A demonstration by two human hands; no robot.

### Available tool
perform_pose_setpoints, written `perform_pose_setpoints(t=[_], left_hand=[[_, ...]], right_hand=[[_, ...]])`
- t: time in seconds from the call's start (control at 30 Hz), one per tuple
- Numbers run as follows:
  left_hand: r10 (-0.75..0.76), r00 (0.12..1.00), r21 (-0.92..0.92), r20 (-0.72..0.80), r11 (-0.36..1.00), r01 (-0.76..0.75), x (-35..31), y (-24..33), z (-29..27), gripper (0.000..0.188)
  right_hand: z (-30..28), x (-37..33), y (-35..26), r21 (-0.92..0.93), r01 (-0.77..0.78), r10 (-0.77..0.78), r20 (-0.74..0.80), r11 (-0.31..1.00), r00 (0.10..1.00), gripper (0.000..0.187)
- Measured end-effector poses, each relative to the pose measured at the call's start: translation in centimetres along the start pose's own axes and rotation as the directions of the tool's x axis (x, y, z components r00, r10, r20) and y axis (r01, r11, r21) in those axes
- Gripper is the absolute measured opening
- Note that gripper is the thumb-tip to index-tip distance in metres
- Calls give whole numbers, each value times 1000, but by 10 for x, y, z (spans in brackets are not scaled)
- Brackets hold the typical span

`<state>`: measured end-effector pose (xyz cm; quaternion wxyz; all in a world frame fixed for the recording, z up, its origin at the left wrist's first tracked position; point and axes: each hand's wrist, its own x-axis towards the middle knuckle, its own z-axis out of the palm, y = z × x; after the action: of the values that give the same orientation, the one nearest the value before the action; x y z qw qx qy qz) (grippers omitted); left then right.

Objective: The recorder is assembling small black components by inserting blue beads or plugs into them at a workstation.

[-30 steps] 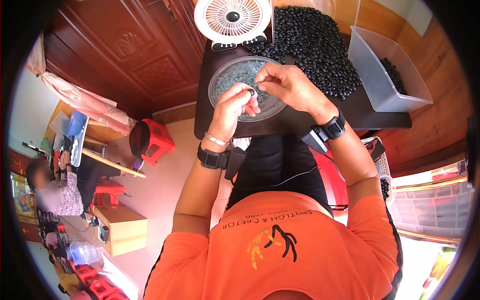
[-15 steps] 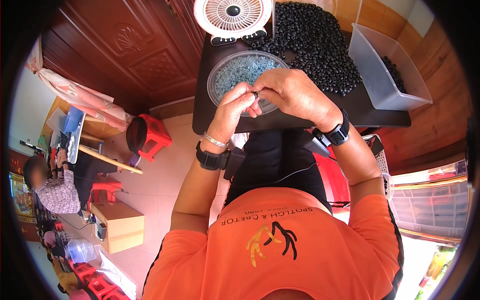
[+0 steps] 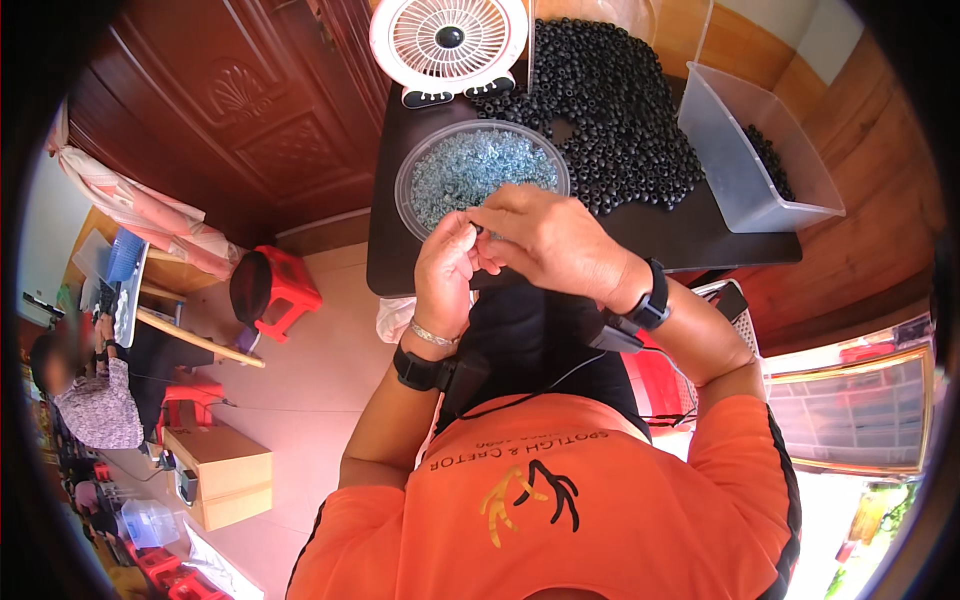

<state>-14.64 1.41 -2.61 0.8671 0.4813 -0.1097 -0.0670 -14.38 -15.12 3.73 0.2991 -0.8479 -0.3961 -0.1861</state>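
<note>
Clearly, right hand [image 3: 560,240] nearer bowl rim [image 3: 402,192] than bin [image 3: 715,150]

A round white fan [image 3: 450,38] with a black hub stands on the bench [image 3: 665,238], near a carved reddish-brown door [image 3: 230,110]. Off to the left are a red stool [image 3: 290,292], a gathered pink-and-white curtain [image 3: 140,205], a person [image 3: 100,410] in a patterned top, a cardboard box [image 3: 225,470] and a clear plastic tub [image 3: 150,523].

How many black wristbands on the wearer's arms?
2. Left black strap wristband: behind the left hand, farther up the arm than a pale bracelet. Right black strap wristband: behind the right hand. None seems hidden.
</note>
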Motion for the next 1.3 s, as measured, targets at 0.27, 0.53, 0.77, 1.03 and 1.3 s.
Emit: perform_pose_setpoints(t=[0.27, 0.53, 0.77, 1.03, 1.3], left_hand=[[12, 1000, 7, -11, 1000, -12, 6, 2, -18, 20], [-58, 995, -18, -84, 998, 57, 6, -4, -26, 16], [-101, 991, -3, -88, 995, 101, 6, -3, -27, 15], [-66, 989, 65, -132, 995, 75, 2, -7, -25, 16], [-16, 985, 73, -172, 997, 29, 0, -7, -27, 18]], right_hand=[[-21, 27, 78, 194, -260, 281, -89, 946, 956, 16], [-10, 46, 205, -179, -527, 556, 219, 831, 802, 18], [-7, 52, 224, -263, -477, 528, 176, 838, 831, 21], [-4, 54, 224, -236, -504, 552, 231, 831, 801, 23], [3, 60, 213, -406, -503, 612, 202, 763, 765, 14]])
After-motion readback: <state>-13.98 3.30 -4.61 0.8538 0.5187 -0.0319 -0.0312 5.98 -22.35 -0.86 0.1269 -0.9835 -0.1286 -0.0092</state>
